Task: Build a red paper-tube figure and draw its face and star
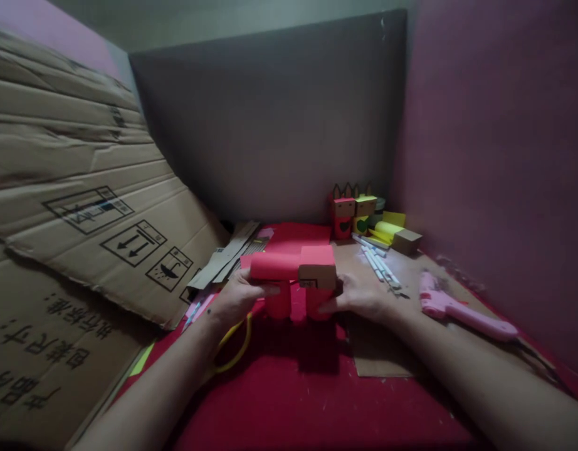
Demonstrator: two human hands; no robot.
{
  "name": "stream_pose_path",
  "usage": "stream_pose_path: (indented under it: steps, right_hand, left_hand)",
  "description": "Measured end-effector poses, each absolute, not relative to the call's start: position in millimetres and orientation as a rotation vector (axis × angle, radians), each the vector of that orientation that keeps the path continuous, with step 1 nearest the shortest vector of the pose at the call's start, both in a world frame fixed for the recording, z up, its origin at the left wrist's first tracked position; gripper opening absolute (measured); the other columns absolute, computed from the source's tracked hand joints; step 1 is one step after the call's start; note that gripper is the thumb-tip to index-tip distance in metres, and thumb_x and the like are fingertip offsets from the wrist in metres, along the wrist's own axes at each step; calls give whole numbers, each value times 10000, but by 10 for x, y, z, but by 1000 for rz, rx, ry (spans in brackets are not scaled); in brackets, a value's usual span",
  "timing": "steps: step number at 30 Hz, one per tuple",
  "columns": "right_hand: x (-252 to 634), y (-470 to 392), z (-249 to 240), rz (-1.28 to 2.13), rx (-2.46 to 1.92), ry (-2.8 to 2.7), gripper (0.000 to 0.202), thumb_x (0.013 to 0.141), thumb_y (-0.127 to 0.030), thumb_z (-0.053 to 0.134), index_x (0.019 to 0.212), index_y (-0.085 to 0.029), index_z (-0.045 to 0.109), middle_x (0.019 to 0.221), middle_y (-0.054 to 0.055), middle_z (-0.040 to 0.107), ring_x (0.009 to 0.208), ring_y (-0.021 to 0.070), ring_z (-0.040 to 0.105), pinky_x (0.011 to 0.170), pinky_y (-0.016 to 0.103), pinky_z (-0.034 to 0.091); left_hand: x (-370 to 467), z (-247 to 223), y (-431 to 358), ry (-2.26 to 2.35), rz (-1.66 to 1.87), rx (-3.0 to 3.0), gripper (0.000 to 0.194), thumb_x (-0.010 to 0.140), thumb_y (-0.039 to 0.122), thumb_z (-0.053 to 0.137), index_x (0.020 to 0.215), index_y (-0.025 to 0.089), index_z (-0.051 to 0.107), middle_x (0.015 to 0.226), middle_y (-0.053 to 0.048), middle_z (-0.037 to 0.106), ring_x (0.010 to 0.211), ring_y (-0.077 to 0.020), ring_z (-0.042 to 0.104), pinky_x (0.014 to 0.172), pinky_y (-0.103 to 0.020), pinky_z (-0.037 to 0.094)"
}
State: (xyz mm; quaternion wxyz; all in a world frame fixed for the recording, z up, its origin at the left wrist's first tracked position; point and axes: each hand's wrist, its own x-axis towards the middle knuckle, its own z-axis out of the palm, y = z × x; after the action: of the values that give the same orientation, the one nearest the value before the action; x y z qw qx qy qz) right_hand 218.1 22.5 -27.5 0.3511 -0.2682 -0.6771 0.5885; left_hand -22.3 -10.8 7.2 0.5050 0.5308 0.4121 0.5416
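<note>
In the middle of the head view is a red paper figure. A red paper tube (274, 266) lies level along its upper left, beside a small cardboard box (318, 257) with a red top. Below them stand a left upright red tube (278, 304) and a right upright red tube (318, 300). My left hand (242, 294) is closed on the figure's left side, thumb across the front below the level tube. My right hand (357, 295) is closed around its right side, fingers at the right upright tube. I cannot tell whether all the parts are joined.
Large folded cardboard (82, 175) leans at the left, near cardboard strips (232, 254) and yellow-handled scissors (235, 360). At the right lie a pink glue gun (462, 310) and several markers (379, 264). Behind stand a red figure (343, 219), a yellow figure (363, 216) and yellow paper pieces (387, 230).
</note>
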Motion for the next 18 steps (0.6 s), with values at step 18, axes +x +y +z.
stream_pose_path:
  steps: [18]
  right_hand:
    - [2191, 216, -184, 1573, -585, -1345, 709, 544, -249, 835, 1201, -171, 582, 1083, 89, 744, 990, 268, 687, 910, 396, 520]
  left_hand:
    - [-74, -216, 37, 1198, 1442, 1324, 706, 579, 278, 884, 1220, 165, 611, 1145, -135, 672, 965, -279, 680, 779, -386, 551]
